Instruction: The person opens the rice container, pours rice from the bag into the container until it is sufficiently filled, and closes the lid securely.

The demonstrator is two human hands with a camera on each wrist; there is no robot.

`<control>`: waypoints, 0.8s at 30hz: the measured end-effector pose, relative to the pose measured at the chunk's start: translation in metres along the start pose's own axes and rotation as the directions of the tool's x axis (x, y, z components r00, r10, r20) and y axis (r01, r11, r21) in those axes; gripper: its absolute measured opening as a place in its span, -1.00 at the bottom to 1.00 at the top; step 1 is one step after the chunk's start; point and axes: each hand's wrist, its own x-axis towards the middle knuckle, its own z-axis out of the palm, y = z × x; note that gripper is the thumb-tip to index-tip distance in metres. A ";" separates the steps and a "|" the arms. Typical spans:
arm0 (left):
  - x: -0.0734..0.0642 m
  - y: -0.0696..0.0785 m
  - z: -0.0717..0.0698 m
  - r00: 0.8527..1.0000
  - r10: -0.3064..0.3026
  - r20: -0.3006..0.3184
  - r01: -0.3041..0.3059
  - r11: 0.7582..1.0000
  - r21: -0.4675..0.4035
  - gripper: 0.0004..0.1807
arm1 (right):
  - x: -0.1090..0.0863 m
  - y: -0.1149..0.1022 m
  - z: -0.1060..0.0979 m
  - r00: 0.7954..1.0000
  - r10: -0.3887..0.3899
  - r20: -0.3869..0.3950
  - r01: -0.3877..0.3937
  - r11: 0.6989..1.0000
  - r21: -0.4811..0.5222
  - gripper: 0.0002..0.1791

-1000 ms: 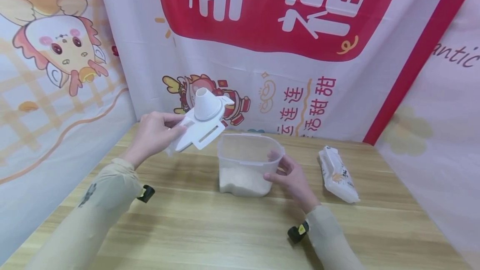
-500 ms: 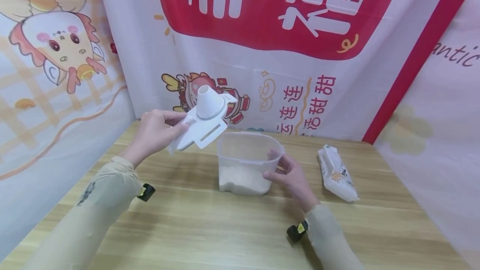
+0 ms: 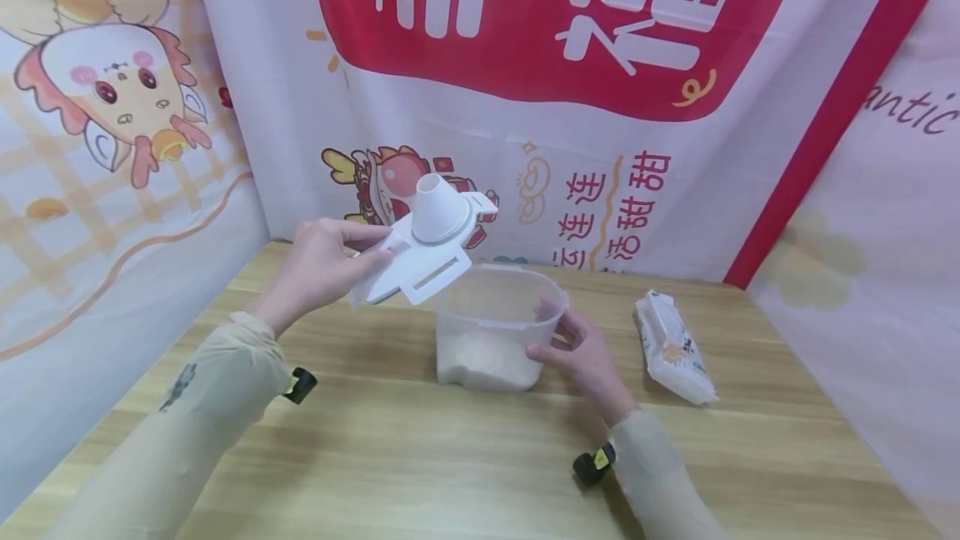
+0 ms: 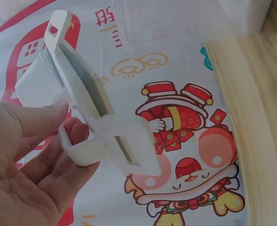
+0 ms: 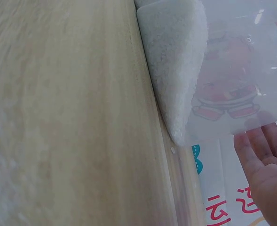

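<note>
My left hand (image 3: 318, 265) pinches a white plastic lid (image 3: 420, 261) by its near edge, thumb on one side and fingers on the other. A cone-shaped spout (image 3: 438, 211) rises from the lid, and slotted clips (image 4: 131, 150) stick out at its sides. The lid is tilted, up and left of a translucent plastic container (image 3: 457, 307), overlapping its rim in the head view. White rice (image 5: 173, 56) fills the container's lower part with a sloping surface. My right hand (image 3: 581, 357) grips the container's right wall, with some fingertips showing through the plastic.
A white printed plastic packet (image 3: 675, 348) lies on the wooden table (image 3: 450, 465), right of the container. Printed cloth (image 3: 480, 98) hangs behind the table and along both sides. A small grain (image 5: 173, 150) lies beside the container.
My left hand has moved the lid a little to the right, closer over the container's left side. My right hand and the container have stayed in place.
</note>
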 end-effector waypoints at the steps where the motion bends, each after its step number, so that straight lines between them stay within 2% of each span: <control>1: 0.000 0.001 0.001 1.000 0.006 0.006 -0.006 1.000 -0.002 -0.62 | 0.000 0.000 0.000 1.000 0.003 0.000 -0.003 1.000 0.004 -0.13; 7: 0.002 0.011 0.006 0.998 0.055 0.025 -0.054 0.998 -0.014 -0.63 | 0.000 0.003 -0.001 1.000 0.012 0.004 -0.012 1.000 0.007 -0.12; 14: 0.006 0.019 0.009 0.995 0.104 0.002 -0.104 0.994 0.016 -0.63 | 0.003 0.004 -0.002 1.000 0.025 0.005 -0.025 1.000 0.003 -0.12; 20: 0.010 0.025 0.014 0.992 0.117 0.052 -0.117 0.993 -0.001 -0.62 | 0.002 -0.001 -0.002 0.999 0.032 0.024 -0.032 0.999 0.006 -0.14; 24: 0.011 0.028 0.019 0.985 0.156 0.070 -0.155 0.988 -0.028 -0.64 | 0.001 0.000 -0.002 1.000 0.014 0.018 -0.014 1.000 0.003 -0.13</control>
